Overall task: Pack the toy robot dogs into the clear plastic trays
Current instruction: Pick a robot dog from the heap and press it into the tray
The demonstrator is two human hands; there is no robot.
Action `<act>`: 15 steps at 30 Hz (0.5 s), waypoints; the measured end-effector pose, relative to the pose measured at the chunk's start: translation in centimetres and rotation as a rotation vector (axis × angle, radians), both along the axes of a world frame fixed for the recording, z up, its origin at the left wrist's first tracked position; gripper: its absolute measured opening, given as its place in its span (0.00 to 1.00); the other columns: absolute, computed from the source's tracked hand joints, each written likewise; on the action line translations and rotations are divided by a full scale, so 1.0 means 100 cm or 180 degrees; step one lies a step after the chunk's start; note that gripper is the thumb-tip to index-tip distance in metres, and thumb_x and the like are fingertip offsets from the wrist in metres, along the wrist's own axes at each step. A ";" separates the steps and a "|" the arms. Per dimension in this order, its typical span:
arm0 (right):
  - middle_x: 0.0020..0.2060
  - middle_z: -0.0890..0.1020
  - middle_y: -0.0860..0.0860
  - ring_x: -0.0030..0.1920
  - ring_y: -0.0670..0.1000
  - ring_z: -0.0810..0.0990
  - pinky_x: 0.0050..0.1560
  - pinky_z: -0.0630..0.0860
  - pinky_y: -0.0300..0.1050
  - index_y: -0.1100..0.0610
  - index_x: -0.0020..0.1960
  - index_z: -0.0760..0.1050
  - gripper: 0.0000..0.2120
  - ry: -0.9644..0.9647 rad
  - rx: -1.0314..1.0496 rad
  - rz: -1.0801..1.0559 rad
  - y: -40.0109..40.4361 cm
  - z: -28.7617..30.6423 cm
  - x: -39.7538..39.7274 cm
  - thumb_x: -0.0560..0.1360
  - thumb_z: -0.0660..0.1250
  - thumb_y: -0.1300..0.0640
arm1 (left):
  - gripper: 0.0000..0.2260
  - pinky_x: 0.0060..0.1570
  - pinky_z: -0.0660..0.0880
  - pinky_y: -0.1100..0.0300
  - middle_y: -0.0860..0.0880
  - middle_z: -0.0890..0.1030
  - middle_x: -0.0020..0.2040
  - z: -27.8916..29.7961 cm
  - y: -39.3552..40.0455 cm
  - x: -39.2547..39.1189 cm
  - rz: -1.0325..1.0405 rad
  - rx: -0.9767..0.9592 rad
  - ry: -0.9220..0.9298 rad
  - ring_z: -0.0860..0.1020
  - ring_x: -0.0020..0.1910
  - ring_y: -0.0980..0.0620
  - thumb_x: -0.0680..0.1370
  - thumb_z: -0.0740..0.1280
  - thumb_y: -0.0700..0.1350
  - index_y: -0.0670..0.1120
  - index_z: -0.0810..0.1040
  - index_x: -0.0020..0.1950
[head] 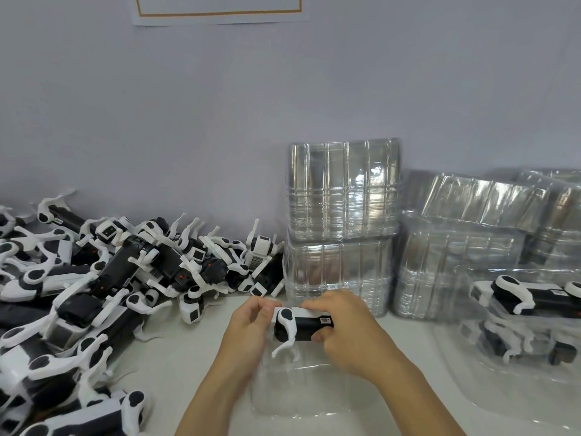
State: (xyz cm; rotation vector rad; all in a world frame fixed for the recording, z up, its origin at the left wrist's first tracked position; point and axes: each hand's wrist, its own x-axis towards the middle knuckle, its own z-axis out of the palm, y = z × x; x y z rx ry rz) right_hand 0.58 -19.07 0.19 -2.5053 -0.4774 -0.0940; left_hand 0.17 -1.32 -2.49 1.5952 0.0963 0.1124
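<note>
Both hands hold one toy dog (pixel 300 324) over a clear tray (pixel 314 388) on the table (pixel 195 357): left hand (pixel 251 328) pinches its front, right hand (pixel 349 332) wraps its back. Big dog pile (pixel 110 278) sits left. Tray stacks (pixel 342 225) stand behind. Packed tray (pixel 518 325) lies right.

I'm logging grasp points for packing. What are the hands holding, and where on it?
Both hands hold one black-and-white plastic toy robot dog: the left hand at its white front end, the right hand with its grip around the black body's rear.
</note>
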 end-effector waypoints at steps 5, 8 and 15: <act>0.45 0.73 0.46 0.52 0.53 0.71 0.50 0.76 0.55 0.45 0.42 0.72 0.14 -0.0011 -0.0018 0.0005 0.001 -0.001 0.001 0.70 0.66 0.65 | 0.18 0.55 0.76 0.30 0.45 0.84 0.41 0.002 -0.002 -0.002 0.0073 -0.0221 0.0165 0.80 0.44 0.42 0.85 0.60 0.41 0.51 0.83 0.39; 0.46 0.75 0.46 0.52 0.52 0.72 0.53 0.76 0.55 0.48 0.46 0.77 0.12 0.0050 0.0117 0.0058 -0.001 0.000 0.002 0.71 0.67 0.65 | 0.16 0.58 0.73 0.28 0.44 0.85 0.42 0.004 -0.001 -0.003 0.0055 -0.0376 0.0216 0.80 0.45 0.41 0.84 0.62 0.40 0.48 0.84 0.40; 0.48 0.77 0.45 0.53 0.50 0.73 0.54 0.76 0.52 0.46 0.52 0.80 0.17 0.0020 0.0200 0.0049 -0.005 -0.002 0.004 0.71 0.68 0.66 | 0.14 0.57 0.77 0.40 0.47 0.86 0.47 0.006 0.001 -0.006 -0.0023 -0.0422 0.0160 0.82 0.46 0.46 0.81 0.66 0.38 0.47 0.84 0.37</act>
